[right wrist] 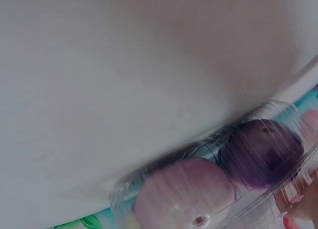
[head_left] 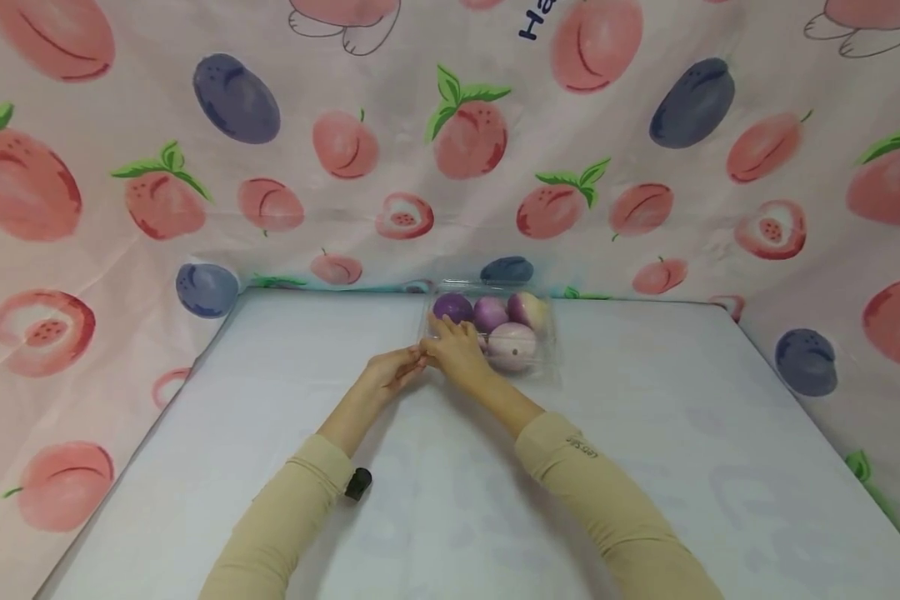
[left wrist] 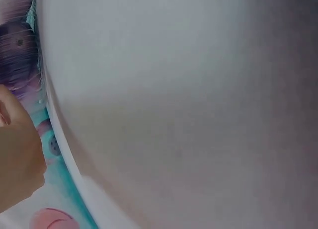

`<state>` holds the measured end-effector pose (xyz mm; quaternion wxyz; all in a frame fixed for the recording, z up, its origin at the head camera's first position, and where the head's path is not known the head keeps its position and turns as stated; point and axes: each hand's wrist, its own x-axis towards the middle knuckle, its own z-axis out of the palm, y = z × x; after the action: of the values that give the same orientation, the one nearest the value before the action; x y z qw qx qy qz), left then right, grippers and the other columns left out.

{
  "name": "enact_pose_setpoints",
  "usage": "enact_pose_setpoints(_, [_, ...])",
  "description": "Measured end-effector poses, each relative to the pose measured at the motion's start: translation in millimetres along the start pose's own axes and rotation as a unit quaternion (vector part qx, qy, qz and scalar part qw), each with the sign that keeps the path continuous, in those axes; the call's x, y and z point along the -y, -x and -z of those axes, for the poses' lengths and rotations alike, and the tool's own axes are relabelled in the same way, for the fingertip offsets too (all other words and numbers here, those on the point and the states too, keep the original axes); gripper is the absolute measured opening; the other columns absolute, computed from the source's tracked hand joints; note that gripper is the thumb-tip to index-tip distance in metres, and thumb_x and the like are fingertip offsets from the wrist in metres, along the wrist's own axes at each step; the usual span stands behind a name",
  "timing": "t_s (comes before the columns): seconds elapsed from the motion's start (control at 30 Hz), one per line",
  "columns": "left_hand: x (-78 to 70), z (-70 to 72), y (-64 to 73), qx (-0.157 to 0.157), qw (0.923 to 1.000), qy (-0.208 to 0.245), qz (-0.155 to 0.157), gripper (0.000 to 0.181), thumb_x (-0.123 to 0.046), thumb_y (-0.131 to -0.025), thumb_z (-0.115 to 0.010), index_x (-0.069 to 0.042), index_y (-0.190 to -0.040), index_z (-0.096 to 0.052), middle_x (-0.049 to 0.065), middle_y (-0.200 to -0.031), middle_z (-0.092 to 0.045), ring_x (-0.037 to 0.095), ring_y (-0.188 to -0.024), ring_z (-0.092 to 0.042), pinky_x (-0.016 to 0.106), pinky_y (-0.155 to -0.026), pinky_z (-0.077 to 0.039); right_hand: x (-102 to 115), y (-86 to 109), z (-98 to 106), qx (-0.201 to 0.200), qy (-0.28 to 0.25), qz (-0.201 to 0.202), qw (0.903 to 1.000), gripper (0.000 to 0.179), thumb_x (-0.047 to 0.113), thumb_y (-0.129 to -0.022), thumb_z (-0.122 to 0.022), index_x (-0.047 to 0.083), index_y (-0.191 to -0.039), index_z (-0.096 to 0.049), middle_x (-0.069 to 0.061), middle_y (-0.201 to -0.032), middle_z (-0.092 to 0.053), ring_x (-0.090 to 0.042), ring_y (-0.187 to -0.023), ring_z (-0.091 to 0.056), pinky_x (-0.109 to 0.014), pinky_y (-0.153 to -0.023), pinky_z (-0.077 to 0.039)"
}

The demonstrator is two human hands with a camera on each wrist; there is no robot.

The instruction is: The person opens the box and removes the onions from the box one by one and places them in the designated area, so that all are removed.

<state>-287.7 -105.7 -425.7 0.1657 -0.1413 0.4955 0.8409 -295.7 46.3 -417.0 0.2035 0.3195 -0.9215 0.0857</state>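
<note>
Clear plastic box (head_left: 545, 358) of round purple and pinkish produce (head_left: 512, 347), set near the centre of the head view on white table (head_left: 457, 500), with right hand (head_left: 457, 354) over its left part and left hand (head_left: 392, 368) by its lower-left corner, cannot tell whether gripping or just touching.

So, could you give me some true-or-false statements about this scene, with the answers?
1. The box is see-through. True.
2. It stands at the near edge of the table. False: it is near the far edge.
3. The left hand and right hand are both at the box's left side. True.
4. The round things inside are all green. False: they are purple to whitish.
5. The backdrop is plain. False: fruit is printed on it.
</note>
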Motion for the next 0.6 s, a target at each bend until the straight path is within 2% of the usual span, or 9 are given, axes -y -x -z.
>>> enact_pose_setpoints(0.1, [1.1,3.6,-0.7,0.017,0.9994,-0.029,-0.004,0.041,0.005,-0.093,-0.050,0.011,-0.133,-0.042,0.005,-0.087,-0.073,0.010,-0.080,-0.069,0.025,-0.091,-0.051,1.7,-1.8,-0.2,0.010,-0.017,-0.021,0.9996,0.022,0.030,-0.080,-0.067,0.014,-0.094,-0.071,-0.016,-0.138,-0.051,-0.039,-0.124,-0.051,-0.055,-0.097,-0.041])
enact_pose_setpoints(0.17, [7.2,10.5,-13.4,0.022,0.9991,-0.036,-0.007,0.043,0.004,-0.093,-0.051,0.010,-0.134,-0.042,0.011,-0.101,-0.072,0.014,-0.092,-0.069,0.027,-0.095,-0.049,2.8,-2.1,-0.8,0.008,-0.025,-0.032,0.9991,0.019,0.028,-0.081,-0.066,0.013,-0.092,-0.071,-0.015,-0.138,-0.052,-0.038,-0.124,-0.051,-0.054,-0.097,-0.040])
enact_pose_setpoints(0.27, [25.7,38.8,-60.8,0.063,0.9974,-0.019,-0.027,0.039,0.004,-0.088,-0.060,0.011,-0.125,-0.053,0.017,-0.108,-0.069,0.021,-0.098,-0.069,0.028,-0.091,-0.051,5.2,-2.3,-1.8,-0.004,-0.030,-0.039,0.9988,0.014,0.024,-0.083,-0.066,0.012,-0.089,-0.069,-0.014,-0.137,-0.053,-0.038,-0.123,-0.052,-0.054,-0.096,-0.040])
enact_pose_setpoints(0.33, [38.8,57.4,-95.3,0.072,0.9967,-0.006,-0.037,0.034,0.005,-0.083,-0.065,0.010,-0.117,-0.060,0.020,-0.108,-0.069,0.025,-0.098,-0.069,0.030,-0.087,-0.054,7.4,-2.2,-1.8,-0.007,-0.028,-0.041,0.9988,0.013,0.022,-0.084,-0.066,0.011,-0.088,-0.067,-0.015,-0.137,-0.053,-0.039,-0.123,-0.052,-0.053,-0.095,-0.040])
enact_pose_setpoints(0.4, [44.1,62.1,-108.4,0.056,0.9974,-0.008,-0.044,0.033,0.005,-0.081,-0.067,0.009,-0.113,-0.063,0.020,-0.105,-0.069,0.027,-0.095,-0.070,0.032,-0.085,-0.055,9.3,-2.3,-1.9,-0.005,-0.016,-0.046,0.9988,0.012,0.020,-0.086,-0.065,0.009,-0.087,-0.064,-0.015,-0.136,-0.053,-0.038,-0.122,-0.053,-0.052,-0.094,-0.041])
enact_pose_setpoints(0.47, [42.2,52.5,-99.1,0.026,0.9983,-0.015,-0.051,0.030,0.005,-0.079,-0.069,0.009,-0.109,-0.065,0.020,-0.100,-0.071,0.026,-0.088,-0.071,0.031,-0.081,-0.056,10.6,-3.0,-2.0,-0.002,0.000,-0.053,0.9986,0.012,0.020,-0.087,-0.064,0.007,-0.087,-0.062,-0.014,-0.135,-0.054,-0.036,-0.118,-0.056,-0.050,-0.092,-0.042])
enact_pose_setpoints(0.53, [31.1,30.8,-69.4,-0.018,0.9979,-0.032,-0.053,0.029,0.005,-0.081,-0.068,0.010,-0.109,-0.065,0.018,-0.094,-0.072,0.021,-0.080,-0.071,0.028,-0.078,-0.056,11.2,-4.8,-1.8,-0.001,0.015,-0.059,0.9981,0.014,0.020,-0.089,-0.062,0.007,-0.087,-0.061,-0.013,-0.133,-0.056,-0.033,-0.115,-0.059,-0.048,-0.090,-0.043])
enact_pose_setpoints(0.57, [23.4,17.7,-49.5,-0.047,0.9966,-0.044,-0.050,0.030,0.005,-0.083,-0.065,0.010,-0.113,-0.063,0.016,-0.092,-0.073,0.018,-0.077,-0.071,0.027,-0.078,-0.056,11.4,-6.1,-1.4,-0.004,0.019,-0.062,0.9979,0.015,0.021,-0.089,-0.062,0.006,-0.088,-0.061,-0.013,-0.132,-0.057,-0.032,-0.113,-0.060,-0.047,-0.089,-0.043])
enact_pose_setpoints(0.6, [17.7,9.8,-36.8,-0.058,0.9956,-0.050,-0.053,0.029,0.005,-0.083,-0.065,0.010,-0.112,-0.063,0.015,-0.089,-0.073,0.015,-0.072,-0.070,0.025,-0.075,-0.056,11.6,-7.7,-0.6,-0.007,0.020,-0.063,0.9978,0.016,0.021,-0.089,-0.062,0.005,-0.088,-0.061,-0.013,-0.131,-0.058,-0.032,-0.112,-0.060,-0.046,-0.089,-0.044])
